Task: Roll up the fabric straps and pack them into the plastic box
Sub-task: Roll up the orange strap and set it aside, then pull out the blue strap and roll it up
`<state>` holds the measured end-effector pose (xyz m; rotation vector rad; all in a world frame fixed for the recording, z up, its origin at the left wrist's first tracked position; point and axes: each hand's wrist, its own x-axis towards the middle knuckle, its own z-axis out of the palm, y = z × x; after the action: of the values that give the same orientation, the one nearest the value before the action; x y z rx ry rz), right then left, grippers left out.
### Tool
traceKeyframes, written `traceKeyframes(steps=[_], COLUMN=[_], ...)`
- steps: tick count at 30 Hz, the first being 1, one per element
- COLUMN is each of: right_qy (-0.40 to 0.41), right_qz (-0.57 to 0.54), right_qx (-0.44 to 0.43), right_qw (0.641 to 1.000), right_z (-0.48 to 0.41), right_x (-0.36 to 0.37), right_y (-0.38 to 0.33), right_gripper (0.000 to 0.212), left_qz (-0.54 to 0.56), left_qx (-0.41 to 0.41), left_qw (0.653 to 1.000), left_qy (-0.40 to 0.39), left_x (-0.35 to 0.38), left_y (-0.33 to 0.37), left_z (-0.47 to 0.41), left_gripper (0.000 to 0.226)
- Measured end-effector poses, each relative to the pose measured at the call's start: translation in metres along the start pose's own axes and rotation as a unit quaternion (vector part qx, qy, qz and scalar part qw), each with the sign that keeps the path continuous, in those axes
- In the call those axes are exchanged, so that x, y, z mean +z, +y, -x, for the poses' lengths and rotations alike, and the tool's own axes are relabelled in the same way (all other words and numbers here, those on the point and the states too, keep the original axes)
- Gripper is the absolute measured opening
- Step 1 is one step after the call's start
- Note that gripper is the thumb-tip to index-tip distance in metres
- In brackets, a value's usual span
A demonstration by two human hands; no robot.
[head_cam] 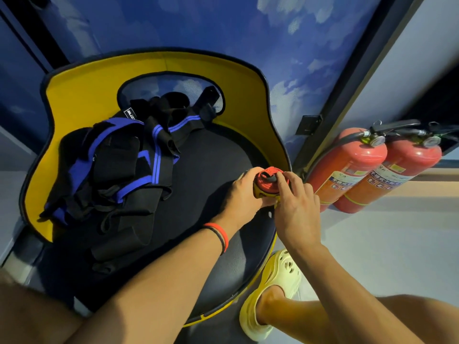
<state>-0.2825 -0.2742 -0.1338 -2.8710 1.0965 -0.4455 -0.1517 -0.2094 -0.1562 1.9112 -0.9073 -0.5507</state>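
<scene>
A rolled red-orange fabric strap (pixel 267 182) sits between both hands at the right edge of the dark seat (pixel 203 175). My left hand (pixel 242 192) grips the roll from the left side. My right hand (pixel 295 202) pinches its top and right side with curled fingers. A pile of black and blue fabric straps (pixel 119 170) lies on the left half of the seat, apart from both hands. No plastic box shows in view.
The seat belongs to a yellow-backed round chair (pixel 82 95). Two red fire extinguishers (pixel 360 167) stand on the floor right of the chair. My foot in a pale yellow clog (pixel 270 294) rests by the seat's front edge. A blue cloud-patterned wall (pixel 223 26) is behind.
</scene>
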Motion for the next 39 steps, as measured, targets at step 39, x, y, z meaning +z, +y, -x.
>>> traceKeyframes(steps=[39], right_qy=[-0.242], right_qz=[-0.264], right_qx=[-0.158], right_qw=[0.92], right_z=[-0.127], right_x=[0.004], right_y=[-0.238], right_gripper=[0.073], left_qz=[-0.294], left_qx=[-0.114], left_qw=[0.945], left_qy=[0.083], left_x=[-0.334], left_y=[-0.045], left_z=[0.039], left_gripper=[0.044])
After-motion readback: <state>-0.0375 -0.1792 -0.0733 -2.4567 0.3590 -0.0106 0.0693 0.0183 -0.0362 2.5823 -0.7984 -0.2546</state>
